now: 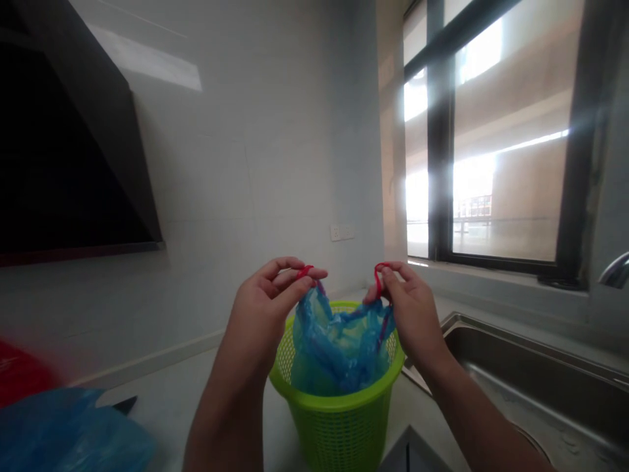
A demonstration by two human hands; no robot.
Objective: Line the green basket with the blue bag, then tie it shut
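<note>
A blue translucent drawstring garbage bag [339,351] hangs inside a lime-green perforated plastic basket [339,426] on the counter. My left hand [268,295] pinches the red drawstring loop [304,271] at the bag's left side, just above the basket rim. On the other side, my right hand [410,301] grips a second red drawstring loop [378,282]. Between the hands the bag's mouth sags, its blue edge bunched and gathered. The bottom of the bag is hidden by the basket wall.
A steel sink [535,373] lies to the right, with part of a faucet [616,270] at the edge. Blue plastic [73,432] and a blurred red item [24,373] lie at left, beside a dark pointed object [126,404]. A dark range hood [73,144] overhangs the left.
</note>
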